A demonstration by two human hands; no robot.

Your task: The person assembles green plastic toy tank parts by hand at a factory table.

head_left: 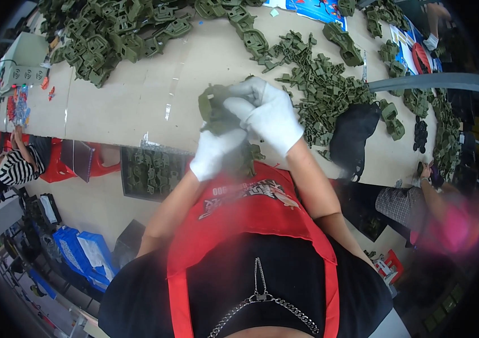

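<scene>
Both my hands wear white gloves and meet above the near edge of the table, around an olive-green plastic toy vehicle body point(218, 110). My left hand point(218, 151) grips it from below. My right hand point(267, 110) is closed at its upper right side, thumb and forefinger pressed together; whether a small part sits between them I cannot make out. The body is blurred, and the gloves hide part of it. Just right of my hands spreads a heap of small olive-green plastic parts point(329, 90). Another green piece point(255, 152) shows below my right wrist.
Larger green vehicle bodies point(121, 36) are piled at the far left of the table point(138, 101). A black cloth bag point(355, 135) lies at the right edge. A grey bar point(431, 83) crosses there. Other people sit at left point(23, 160) and right point(419, 211). A crate of green parts point(152, 173) stands below.
</scene>
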